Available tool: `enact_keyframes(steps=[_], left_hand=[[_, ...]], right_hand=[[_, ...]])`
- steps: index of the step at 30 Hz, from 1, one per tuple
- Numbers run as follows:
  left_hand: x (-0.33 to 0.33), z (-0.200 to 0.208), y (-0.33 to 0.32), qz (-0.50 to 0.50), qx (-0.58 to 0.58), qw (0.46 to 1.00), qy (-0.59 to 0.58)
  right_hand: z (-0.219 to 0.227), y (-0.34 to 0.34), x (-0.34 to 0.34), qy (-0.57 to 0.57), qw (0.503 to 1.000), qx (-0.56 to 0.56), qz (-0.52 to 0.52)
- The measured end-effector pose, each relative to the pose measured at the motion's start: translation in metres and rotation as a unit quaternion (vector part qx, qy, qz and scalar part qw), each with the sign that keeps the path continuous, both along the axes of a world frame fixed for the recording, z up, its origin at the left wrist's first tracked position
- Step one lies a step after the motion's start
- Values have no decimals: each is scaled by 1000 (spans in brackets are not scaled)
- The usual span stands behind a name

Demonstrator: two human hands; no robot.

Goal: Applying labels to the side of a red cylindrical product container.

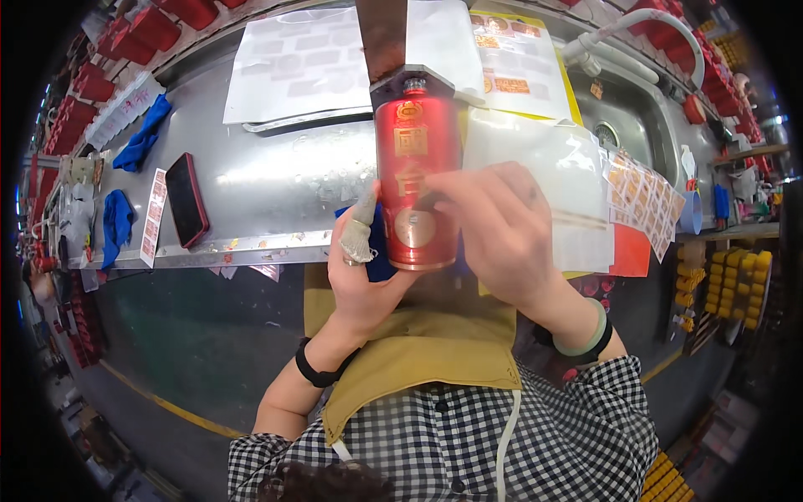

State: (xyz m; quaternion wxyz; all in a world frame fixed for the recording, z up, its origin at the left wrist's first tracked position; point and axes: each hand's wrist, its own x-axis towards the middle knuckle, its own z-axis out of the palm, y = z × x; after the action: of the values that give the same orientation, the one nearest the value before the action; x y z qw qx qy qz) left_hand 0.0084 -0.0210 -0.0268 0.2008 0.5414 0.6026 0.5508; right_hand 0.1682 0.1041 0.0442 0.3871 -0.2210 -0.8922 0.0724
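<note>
A red bottle (427,138) with gold characters and a metal-coloured neck stands upright in front of me. My left hand (355,280) grips its lower left side, a grey-white covering (360,234) wrapped over the thumb. Blue cloth (381,255) shows between that hand and the bottle. Over the bottle's right side is my right hand (506,234), fingers bent and pinched together against its front. The fingertips sit just above a round pale emblem (413,227). A small dark patch shows under them; what they pinch, if anything, is too small to make out.
The bottle is at the edge of a metal worktop (251,180). A phone (186,201), a sticker strip (154,219) and blue cloths (142,138) lie left. Sticker sheets (644,197) and white sheets (544,163) lie right, beside a sink (623,109) with a white faucet (652,17).
</note>
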Motion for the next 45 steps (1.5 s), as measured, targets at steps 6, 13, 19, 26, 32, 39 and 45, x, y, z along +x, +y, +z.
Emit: enact_keyframes(steps=[6, 13, 19, 26, 32, 39, 45], left_hand=[[-3, -13, 5, 20, 74, 990, 121], [-7, 1, 5, 2, 81, 983, 163], [-1, 8, 8, 57, -13, 996, 67], [-2, -5, 10, 19, -41, 999, 11], [1, 8, 7, 30, -67, 997, -22], [6, 3, 10, 30, -69, 996, 52], [9, 2, 11, 71, -4, 986, 153]], right_hand=[[10, -6, 3, -5, 1000, 19, 17], [29, -6, 1, -6, 993, -120, 17], [19, 3, -4, -40, 998, 43, 26], [10, -17, -5, -39, 993, -55, 99], [2, -5, 7, -24, 994, 69, 82], [10, 16, 4, -65, 996, 55, -31], [7, -20, 13, -82, 992, 29, 90]])
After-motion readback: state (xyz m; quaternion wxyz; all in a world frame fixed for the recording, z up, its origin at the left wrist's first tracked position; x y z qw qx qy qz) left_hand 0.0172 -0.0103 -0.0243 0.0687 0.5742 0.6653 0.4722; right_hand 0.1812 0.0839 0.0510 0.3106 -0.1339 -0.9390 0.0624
